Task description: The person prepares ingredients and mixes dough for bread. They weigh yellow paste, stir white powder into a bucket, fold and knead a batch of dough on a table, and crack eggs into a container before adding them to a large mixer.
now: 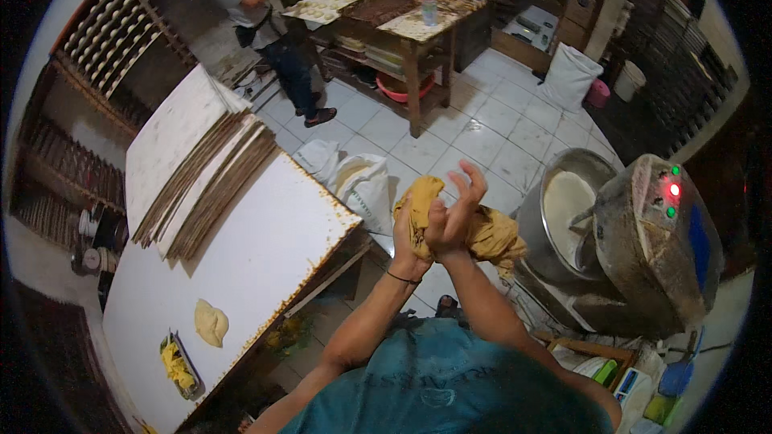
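A mustard-yellow cloth is held up in front of my body and hangs down on the right side. My left hand is closed on its bunched upper part, the fingers mostly hidden by the folds. Against the cloth rests my right hand, with its thumb toward the left hand and its fingers raised and apart. On the white table at left lie a pale lump of dough and a small dark tray holding yellow pieces.
A mixer with a steel bowl of pale dough stands at right. Stacked boards cover the table's far end. White sacks lean beyond its edge. A person stands by a wooden worktable with dough pieces.
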{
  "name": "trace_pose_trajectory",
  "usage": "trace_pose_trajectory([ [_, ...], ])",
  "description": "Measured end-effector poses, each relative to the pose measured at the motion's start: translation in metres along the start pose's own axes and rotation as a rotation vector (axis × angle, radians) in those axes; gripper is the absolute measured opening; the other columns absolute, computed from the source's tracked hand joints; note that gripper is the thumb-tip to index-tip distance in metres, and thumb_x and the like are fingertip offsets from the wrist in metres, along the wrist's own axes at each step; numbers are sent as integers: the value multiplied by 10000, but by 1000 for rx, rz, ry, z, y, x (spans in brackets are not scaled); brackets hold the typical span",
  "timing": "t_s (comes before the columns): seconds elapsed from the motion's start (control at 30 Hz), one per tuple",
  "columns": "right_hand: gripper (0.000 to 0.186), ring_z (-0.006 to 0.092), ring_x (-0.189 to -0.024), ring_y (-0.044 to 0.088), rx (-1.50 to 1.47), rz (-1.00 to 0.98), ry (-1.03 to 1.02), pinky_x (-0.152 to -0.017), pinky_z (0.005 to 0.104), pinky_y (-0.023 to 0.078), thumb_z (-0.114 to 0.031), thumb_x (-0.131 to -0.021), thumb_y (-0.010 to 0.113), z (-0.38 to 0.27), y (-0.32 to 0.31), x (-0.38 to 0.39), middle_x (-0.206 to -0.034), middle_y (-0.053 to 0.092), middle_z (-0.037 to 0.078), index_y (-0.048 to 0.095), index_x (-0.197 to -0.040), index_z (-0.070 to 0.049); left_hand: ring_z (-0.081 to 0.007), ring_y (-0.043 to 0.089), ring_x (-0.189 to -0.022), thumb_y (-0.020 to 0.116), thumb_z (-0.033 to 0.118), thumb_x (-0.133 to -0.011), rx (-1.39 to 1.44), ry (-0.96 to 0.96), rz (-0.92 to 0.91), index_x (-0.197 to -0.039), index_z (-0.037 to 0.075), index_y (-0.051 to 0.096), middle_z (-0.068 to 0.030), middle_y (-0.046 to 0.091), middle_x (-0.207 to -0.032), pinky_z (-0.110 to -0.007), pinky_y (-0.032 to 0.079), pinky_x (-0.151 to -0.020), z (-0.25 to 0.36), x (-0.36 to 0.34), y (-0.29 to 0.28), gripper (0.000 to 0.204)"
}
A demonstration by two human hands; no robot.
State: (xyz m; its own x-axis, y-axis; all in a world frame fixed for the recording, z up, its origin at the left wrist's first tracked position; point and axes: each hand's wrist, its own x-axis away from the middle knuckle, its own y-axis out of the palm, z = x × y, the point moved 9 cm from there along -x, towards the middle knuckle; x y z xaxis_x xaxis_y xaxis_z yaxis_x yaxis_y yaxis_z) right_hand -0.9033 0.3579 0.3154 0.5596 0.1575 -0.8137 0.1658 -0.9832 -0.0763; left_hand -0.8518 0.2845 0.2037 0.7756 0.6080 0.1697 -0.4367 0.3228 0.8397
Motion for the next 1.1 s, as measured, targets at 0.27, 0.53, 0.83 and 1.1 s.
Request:
trace_pose_trajectory([
  [0.27,725,277,-1235,288,-1246,-282,933,-1014,418,218,-632,-816,259,14,128,145,-1353,293,109,293,-1315,-107,-188,523,-992,464,328,-881,133,17,21,-1111,20,458,-105,534,-1043,-313,431,-872,139,43,-32,384],
  [0.53,355,196,-960,542,-1000,-235,1364,-773,297,487,-279,-898,420,-30,265,217,-1082,539,78,452,-1148,-29,-252,529,-877,443,312,-887,-1115,583,287,-1064,-45,450,-191,549,-970,-326,426,-783,243,58,-144,398],
  [0.83,417,203,-998,522,-1586,-272,1847,-833,329,456,-367,-902,354,-82,315,249,-1106,529,87,448,-1168,-60,-362,482,-983,632,203,-707,-1771,790,-90,-1084,64,558,-121,540,-1065,-413,382,-865,255,76,-152,408],
  [1.1,720,318,-1103,443,-1614,-416,1648,-971,434,295,-594,-848,213,-88,282,209,-1266,408,146,355,-1258,-19,-305,551,-784,646,247,-673,-1961,627,-321,-915,38,592,-111,599,-839,-383,443,-707,287,-17,-149,323],
])
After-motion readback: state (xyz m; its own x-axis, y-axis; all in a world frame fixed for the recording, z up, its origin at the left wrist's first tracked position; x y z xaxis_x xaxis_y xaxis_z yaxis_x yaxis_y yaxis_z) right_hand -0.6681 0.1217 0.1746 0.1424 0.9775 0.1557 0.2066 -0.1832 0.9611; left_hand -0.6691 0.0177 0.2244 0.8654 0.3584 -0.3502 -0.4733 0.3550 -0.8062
